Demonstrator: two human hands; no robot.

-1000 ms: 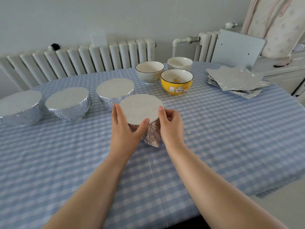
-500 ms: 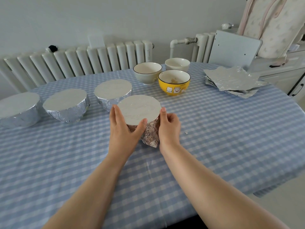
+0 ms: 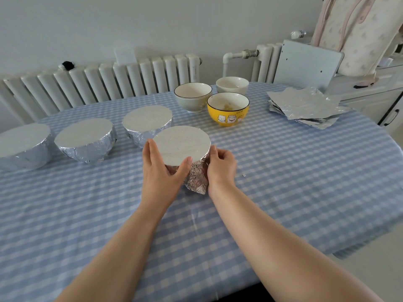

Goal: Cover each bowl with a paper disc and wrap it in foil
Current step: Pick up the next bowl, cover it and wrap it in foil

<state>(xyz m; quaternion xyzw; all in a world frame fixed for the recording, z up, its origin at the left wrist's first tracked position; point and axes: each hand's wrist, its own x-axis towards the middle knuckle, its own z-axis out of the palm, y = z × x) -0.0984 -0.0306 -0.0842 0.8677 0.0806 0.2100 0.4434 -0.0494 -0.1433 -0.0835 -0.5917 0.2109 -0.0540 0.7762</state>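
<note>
The foil-wrapped bowl [image 3: 182, 153] stands on the checked tablecloth [image 3: 283, 171], near the front of the table, clasped from both sides. The left hand [image 3: 160, 171] cups its left flank, thumb on the rim. The right hand [image 3: 221, 165] presses its right side, fingers curled against the foil. The yellow bowl [image 3: 227, 110] behind shows cartoon cats; its small lettering is illegible. Foil sheets [image 3: 305, 106] lie far right.

Wrapped bowl [image 3: 197, 177]: crinkled shiny foil. Yellow bowl [image 3: 227, 114]: glossy ceramic. Tablecloth [image 3: 283, 171]: matt checked cloth.
</note>
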